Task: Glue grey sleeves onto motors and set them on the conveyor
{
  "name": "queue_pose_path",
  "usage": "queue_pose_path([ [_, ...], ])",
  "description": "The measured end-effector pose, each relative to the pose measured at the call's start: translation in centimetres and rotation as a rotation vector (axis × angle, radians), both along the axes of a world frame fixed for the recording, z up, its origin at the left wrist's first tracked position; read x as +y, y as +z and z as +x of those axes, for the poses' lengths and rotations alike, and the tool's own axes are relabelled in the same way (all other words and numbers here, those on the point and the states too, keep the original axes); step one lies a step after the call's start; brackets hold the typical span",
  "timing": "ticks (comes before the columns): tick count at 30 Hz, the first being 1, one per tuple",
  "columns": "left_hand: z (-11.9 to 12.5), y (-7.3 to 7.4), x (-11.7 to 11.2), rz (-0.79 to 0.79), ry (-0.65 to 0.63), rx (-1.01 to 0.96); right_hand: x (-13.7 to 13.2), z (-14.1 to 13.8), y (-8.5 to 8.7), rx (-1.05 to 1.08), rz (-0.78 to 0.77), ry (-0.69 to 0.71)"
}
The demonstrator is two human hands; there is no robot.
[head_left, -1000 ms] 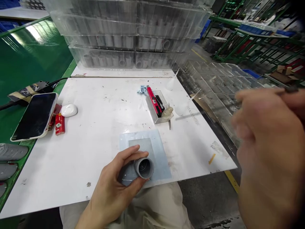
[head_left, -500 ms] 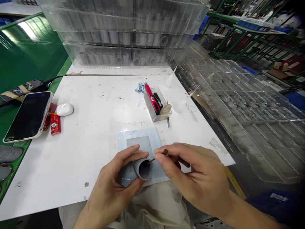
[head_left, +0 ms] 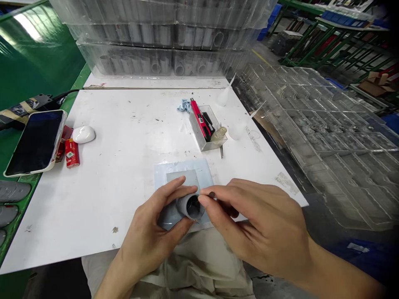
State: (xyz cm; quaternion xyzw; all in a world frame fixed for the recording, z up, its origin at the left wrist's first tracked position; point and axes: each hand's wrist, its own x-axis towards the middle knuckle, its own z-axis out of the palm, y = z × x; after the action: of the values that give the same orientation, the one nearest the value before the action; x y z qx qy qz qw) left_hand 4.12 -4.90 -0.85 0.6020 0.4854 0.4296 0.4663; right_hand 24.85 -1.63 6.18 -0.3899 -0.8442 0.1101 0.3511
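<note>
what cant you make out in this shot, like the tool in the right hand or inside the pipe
- Head view: the right hand hides nearly all of the small tool, so only its dark end shows.
- Head view: the left hand covers much of the grey PVC fitting; its inside is too dark to make out.
- Head view: the print on the red lighter is too small to read.

The white desk (head_left: 131,187) has a pale blue mat (head_left: 183,170), a clear box (head_left: 205,128), a blue rag (head_left: 183,106) and a red lighter (head_left: 72,153) on it.
</note>
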Motion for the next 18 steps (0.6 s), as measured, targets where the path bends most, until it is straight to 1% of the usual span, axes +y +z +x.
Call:
queue_pose_path([
  [5,-0.1,0.0,0.0,0.008,-0.02,-0.004,0.0,-0.2,0.0,0.018,-0.02,0.006],
  [7,-0.1,0.1,0.0,0.009,-0.03,0.004,-0.2,0.0,0.4,0.028,-0.037,0.013],
  [9,-0.1,0.1,0.0,0.007,-0.013,-0.003,-0.6,0.3,1.1,0.023,-0.07,-0.005],
  [10,-0.1,0.1,0.0,0.001,-0.008,-0.003,-1.0,0.6,1.6,0.03,-0.081,-0.052],
  [11,-0.1,0.1,0.1,-0.004,-0.003,0.0,-1.3,0.8,2.1,0.048,-0.089,-0.127],
  [13,-0.1,0.0,0.1,-0.007,-0.005,0.023,-1.7,1.2,2.8,0.131,-0.078,-0.353],
  [15,-0.1,-0.1,0.0,0.001,-0.002,0.051,-1.1,1.5,3.0,0.27,-0.008,-0.556],
  [16,-0.1,-0.1,0.0,0.006,0.004,0.059,-0.3,1.6,2.8,0.345,0.067,-0.608],
  [18,-0.1,-0.3,-0.1,0.013,0.012,0.068,1.8,2.1,2.4,0.442,0.233,-0.619],
])
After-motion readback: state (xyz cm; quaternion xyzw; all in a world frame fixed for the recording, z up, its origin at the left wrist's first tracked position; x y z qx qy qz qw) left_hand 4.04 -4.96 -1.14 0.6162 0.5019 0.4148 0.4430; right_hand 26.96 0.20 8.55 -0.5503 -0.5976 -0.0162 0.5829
